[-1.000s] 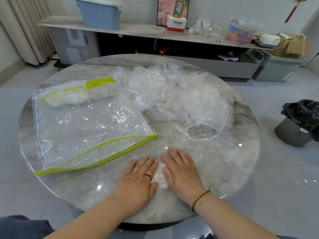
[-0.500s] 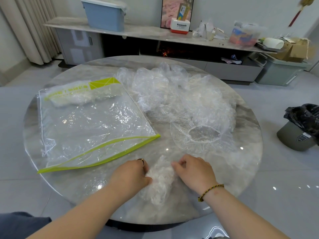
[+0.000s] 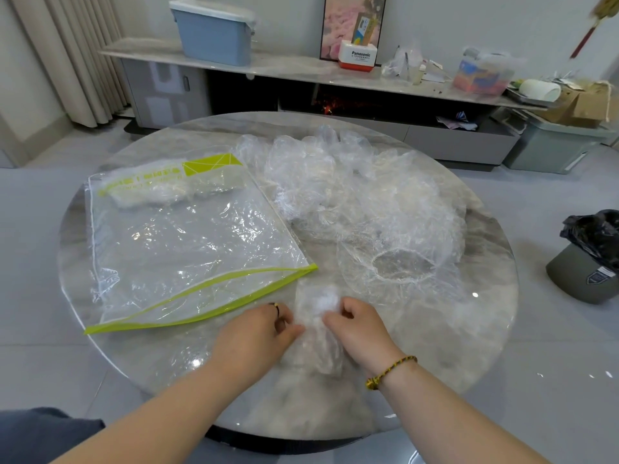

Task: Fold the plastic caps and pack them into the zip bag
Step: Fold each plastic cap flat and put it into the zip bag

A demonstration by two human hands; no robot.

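Note:
A folded clear plastic cap (image 3: 316, 324) lies near the front of the round marble table (image 3: 435, 356). My left hand (image 3: 258, 339) pinches its left side and my right hand (image 3: 360, 328) pinches its right side. The clear zip bag (image 3: 187, 242) with lime-green edging lies flat to the left, its green-edged mouth facing the cap; folded caps (image 3: 160, 192) sit in its far end. A heap of loose clear caps (image 3: 351, 195) fills the middle and right of the table, with one spread cap (image 3: 398, 266) nearest my hands.
A dark bin with a black liner (image 3: 589, 259) stands on the floor to the right. Behind the table runs a low cabinet shelf (image 3: 301, 70) carrying a blue box (image 3: 214, 35) and other clutter.
My hands went from pressing flat on the cap to curling and pinching its sides. The cap has bunched up into a longer bundle between them.

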